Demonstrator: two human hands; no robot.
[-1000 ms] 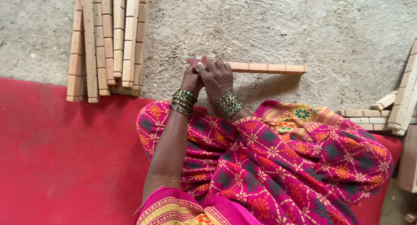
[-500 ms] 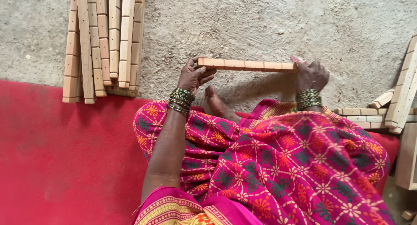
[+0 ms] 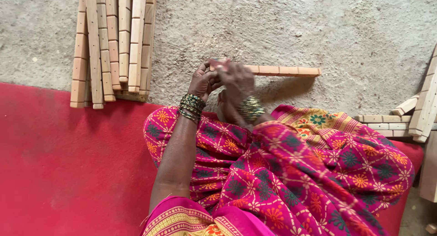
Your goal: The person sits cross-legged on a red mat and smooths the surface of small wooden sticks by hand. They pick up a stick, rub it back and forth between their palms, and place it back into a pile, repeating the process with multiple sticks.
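A long notched wooden stick (image 3: 284, 71) is held level above the concrete floor, throwing a shadow below it. My left hand (image 3: 203, 80) grips its left end. My right hand (image 3: 236, 81), blurred, rests on the stick right beside the left hand, and something small and pinkish shows at its fingertips. Both wrists carry stacked green and gold bangles. My lap in a pink flowered sari (image 3: 291, 172) fills the lower middle.
A pile of several similar wooden sticks (image 3: 114, 40) lies at the upper left, partly on a red mat (image 3: 68, 163). More sticks (image 3: 409, 117) lie and lean at the right edge. Rough concrete floor (image 3: 355, 31) spreads behind.
My right hand slid from the stick's left end out to its right end, then came back to the left end beside my left hand. The stick stays held level.
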